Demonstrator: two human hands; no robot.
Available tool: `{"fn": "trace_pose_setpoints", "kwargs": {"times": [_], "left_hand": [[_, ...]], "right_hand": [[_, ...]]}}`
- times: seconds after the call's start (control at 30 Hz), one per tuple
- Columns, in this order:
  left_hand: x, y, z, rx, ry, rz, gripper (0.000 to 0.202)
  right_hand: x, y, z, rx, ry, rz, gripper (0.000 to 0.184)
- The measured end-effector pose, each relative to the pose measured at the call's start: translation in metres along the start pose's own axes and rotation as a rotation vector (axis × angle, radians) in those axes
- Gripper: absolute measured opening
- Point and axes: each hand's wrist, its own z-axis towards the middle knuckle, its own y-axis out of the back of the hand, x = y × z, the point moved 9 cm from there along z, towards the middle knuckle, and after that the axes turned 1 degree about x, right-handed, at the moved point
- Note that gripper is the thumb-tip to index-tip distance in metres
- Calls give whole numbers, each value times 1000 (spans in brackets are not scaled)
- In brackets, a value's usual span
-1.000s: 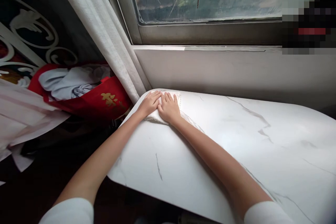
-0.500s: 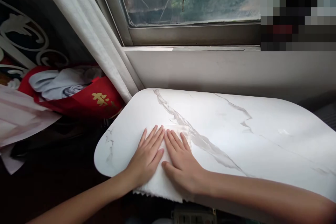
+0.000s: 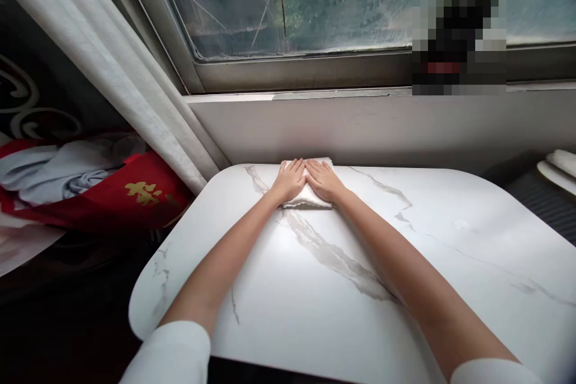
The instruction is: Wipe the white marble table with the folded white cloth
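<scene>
White elbow-length sleeves (image 3: 173, 351), bare forearms (image 3: 225, 267), ringless hands (image 3: 290, 181)

Grimy, metal-framed window (image 3: 292, 12) over pale wall (image 3: 360, 126), off-white curtain (image 3: 117, 72) hanging at left. White marble-pattern desk (image 3: 270, 294) with rounded corners by wall, lit by daylight; lower left very dark.

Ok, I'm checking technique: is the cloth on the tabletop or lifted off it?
On the tabletop: the cloth lies under the left hand and right hand, near the far edge.
</scene>
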Motion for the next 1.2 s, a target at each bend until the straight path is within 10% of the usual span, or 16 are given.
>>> {"fn": "trace_pose_setpoints", "kwargs": {"times": [0.37,0.6,0.83,0.97,1.2], "left_hand": [[-37,4,-27,-19,-15,-8,52],[-100,17,-131,-92,-86,-93,50],[-156,27,-223,73,-228,-236,55],[-159,27,-201,43,-206,-258,51],[-135,9,-68,-28,-111,-183,50]], "right_hand": [[-1,5,-45,-42,-36,-75,55],[51,14,-158,-38,146,-127,56],[94,24,-264,-48,174,-81,62],[74,20,-255,-11,27,-64,62],[-22,21,-146,-5,-141,-61,60]]}}
